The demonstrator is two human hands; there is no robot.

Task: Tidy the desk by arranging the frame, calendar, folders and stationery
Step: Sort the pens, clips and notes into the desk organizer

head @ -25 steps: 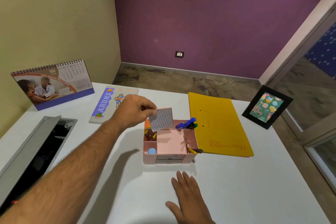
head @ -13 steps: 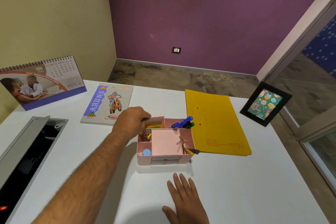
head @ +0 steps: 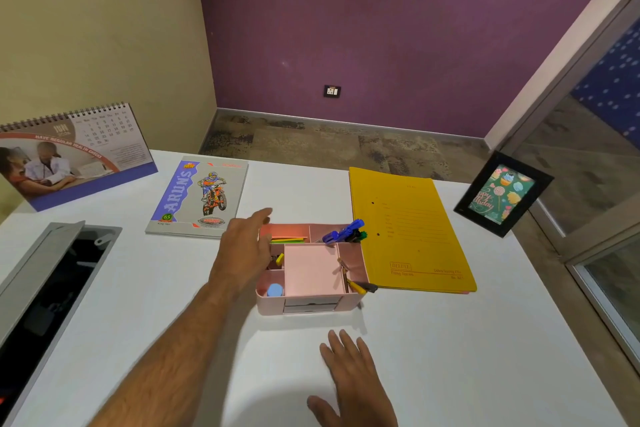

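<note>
White desk (head: 450, 357) was shown against a purple back wall (head: 381, 28) and a beige left wall, with a glass partition at the right. At the far left a spiral desk calendar (head: 74, 154) was stood upright; just right of it a notebook (head: 199, 198) with a motorcycle cover was laid flat. A pink desk organiser (head: 313, 270) was placed near the desk's centre, its compartments holding coloured sticky notes (head: 287, 237) at the far left, a blue pen (head: 343, 232) and dark markers at the far right, a blue round item (head: 274, 289) at the near left, and pencils along the right side. A yellow folder (head: 408, 229) was laid flat just right of the organiser, its left edge touching or nearly touching it. A black picture frame (head: 504, 194) was stood tilted at the far right edge. The left hand (head: 244, 246) was held over the organiser's left side with fingers loosely extended and nothing gripped. The right hand (head: 349, 381) was rested flat on the desk near the organiser, fingers straight and spread, holding nothing. An open grey cable hatch (head: 52, 274) was set in the desk at the near left
</note>
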